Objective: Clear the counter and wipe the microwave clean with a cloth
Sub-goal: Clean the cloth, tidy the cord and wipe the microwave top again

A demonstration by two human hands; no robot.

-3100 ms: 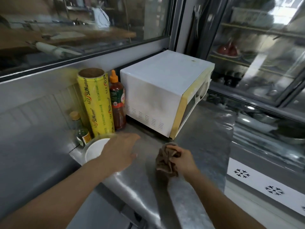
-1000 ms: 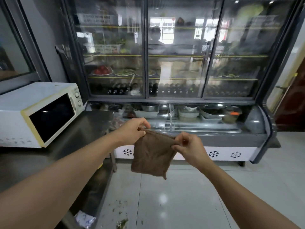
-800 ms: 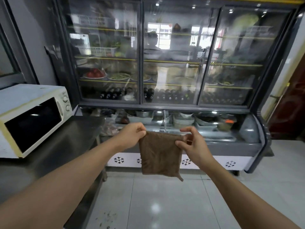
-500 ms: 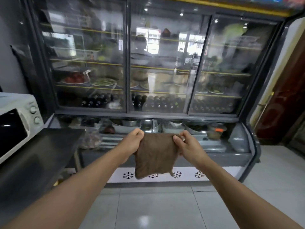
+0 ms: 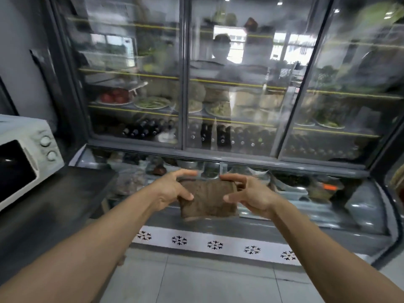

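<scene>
Both hands, left hand [image 5: 172,190] and right hand [image 5: 251,195], grasp the brown cloth [image 5: 207,201]; microwave [image 5: 24,156] at nine o'clock.

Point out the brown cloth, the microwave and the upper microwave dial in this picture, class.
brown cloth [image 5: 207,200], head view, middle of the folded fabric between the hands.
microwave [image 5: 15,169], head view, dark door glass.
upper microwave dial [image 5: 45,141], head view, face of the knob.
</scene>
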